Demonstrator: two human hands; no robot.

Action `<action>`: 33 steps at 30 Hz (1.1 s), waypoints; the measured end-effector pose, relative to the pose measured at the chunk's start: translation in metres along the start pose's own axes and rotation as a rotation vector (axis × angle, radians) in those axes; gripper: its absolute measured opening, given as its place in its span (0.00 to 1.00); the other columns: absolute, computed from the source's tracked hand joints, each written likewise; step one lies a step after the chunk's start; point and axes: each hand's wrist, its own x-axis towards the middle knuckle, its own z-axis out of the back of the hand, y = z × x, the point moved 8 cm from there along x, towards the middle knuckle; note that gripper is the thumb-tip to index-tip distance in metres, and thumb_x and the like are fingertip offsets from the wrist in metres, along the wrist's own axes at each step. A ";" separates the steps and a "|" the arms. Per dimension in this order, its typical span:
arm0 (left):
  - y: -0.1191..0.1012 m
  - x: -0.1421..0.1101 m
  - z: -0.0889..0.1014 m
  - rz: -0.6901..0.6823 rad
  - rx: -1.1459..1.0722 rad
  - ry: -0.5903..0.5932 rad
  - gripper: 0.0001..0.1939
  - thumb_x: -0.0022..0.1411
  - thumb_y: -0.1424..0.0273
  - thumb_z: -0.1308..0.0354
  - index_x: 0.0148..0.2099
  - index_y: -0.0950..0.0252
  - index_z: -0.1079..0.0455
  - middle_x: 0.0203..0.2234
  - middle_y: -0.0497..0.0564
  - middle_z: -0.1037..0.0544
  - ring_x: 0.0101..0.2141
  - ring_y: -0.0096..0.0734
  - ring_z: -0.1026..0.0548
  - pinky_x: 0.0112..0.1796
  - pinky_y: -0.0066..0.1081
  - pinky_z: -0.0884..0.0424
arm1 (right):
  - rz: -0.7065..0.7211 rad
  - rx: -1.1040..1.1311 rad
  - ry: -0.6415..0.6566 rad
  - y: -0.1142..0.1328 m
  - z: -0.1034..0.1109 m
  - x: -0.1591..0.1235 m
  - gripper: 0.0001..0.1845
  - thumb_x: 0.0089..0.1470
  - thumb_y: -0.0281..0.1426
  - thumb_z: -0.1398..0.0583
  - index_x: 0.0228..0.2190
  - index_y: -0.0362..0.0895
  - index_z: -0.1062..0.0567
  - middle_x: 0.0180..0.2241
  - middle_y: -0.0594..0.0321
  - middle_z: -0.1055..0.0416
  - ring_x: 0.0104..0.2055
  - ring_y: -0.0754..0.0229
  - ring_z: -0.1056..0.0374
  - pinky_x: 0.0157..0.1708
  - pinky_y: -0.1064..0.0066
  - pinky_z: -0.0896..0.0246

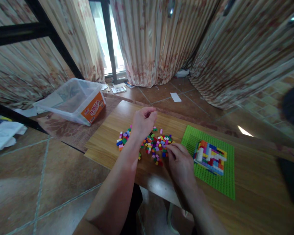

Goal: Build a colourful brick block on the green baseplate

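A loose heap of small colourful building bricks (pixel 159 142) lies on the wooden table. Above its far side is my left hand (pixel 144 122), fingers curled inward; whether anything sits between them is hidden. My right hand (pixel 181 160) rests at the heap's right edge with its fingers bent together by the bricks, and anything in the pinch is too small to make out. To the right of that hand lies a green baseplate (pixel 229 169), bearing a stacked block of multicoloured bricks (pixel 210 156) with an uneven top.
A clear plastic tub (pixel 75 107) with an orange label stands on the mat left of the wooden table (pixel 103 137). Papers (pixel 175 97) lie on the tiled floor beyond. Black metal bars rise at the left, and curtains (pixel 147 42) hang behind.
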 end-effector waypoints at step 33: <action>0.000 -0.002 -0.001 0.021 0.072 -0.004 0.12 0.53 0.69 0.41 0.40 0.68 0.25 0.20 0.47 0.25 0.21 0.24 0.29 0.24 0.22 0.33 | -0.162 0.057 0.086 0.005 -0.017 0.010 0.08 0.58 0.30 0.41 0.36 0.48 0.20 0.37 0.59 0.26 0.41 0.56 0.33 0.43 0.62 0.39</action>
